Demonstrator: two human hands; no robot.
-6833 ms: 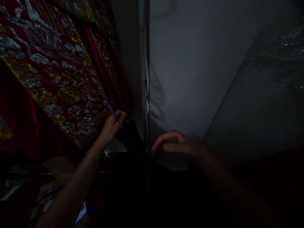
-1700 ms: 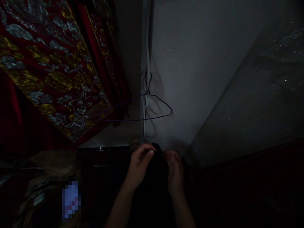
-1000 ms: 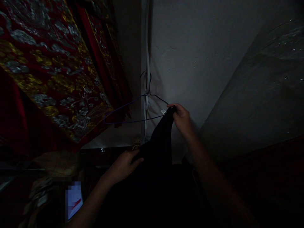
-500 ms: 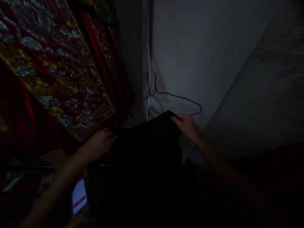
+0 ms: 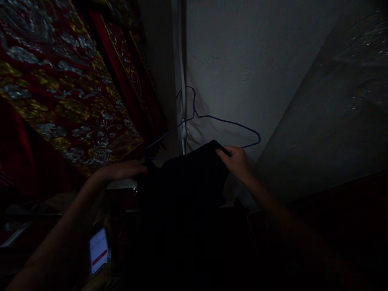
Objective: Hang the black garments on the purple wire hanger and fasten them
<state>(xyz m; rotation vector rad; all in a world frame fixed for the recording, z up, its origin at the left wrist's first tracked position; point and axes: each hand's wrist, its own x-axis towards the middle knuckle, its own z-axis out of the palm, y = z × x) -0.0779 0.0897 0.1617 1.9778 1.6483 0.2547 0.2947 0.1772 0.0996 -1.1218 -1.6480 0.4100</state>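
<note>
A dark piece of clothing (image 5: 184,186) hangs spread between my two hands, its lower part lost in the dark. My right hand (image 5: 236,159) pinches its upper right edge between thumb and fingers. At the upper left corner, my left hand (image 5: 129,169) is closed on the cloth, its fingers partly hidden in shadow. Just behind the garment's top edge is a thin purple clothes hanger (image 5: 228,121), its hook by a pale cord or pipe. The garment covers part of the hanger's lower bar.
Red cloth with gold and silver embroidery (image 5: 75,93) hangs on the left. A pale cable or pipe (image 5: 183,60) runs down the grey wall (image 5: 242,52). At lower left, a lit phone (image 5: 99,250) is near what may be another person's hand. Translucent sheeting (image 5: 339,113) covers the right side.
My left hand has shifted slightly left and turned flatter, with the garment's left corner moving along. My right hand keeps its pinch. The view has shifted slightly.
</note>
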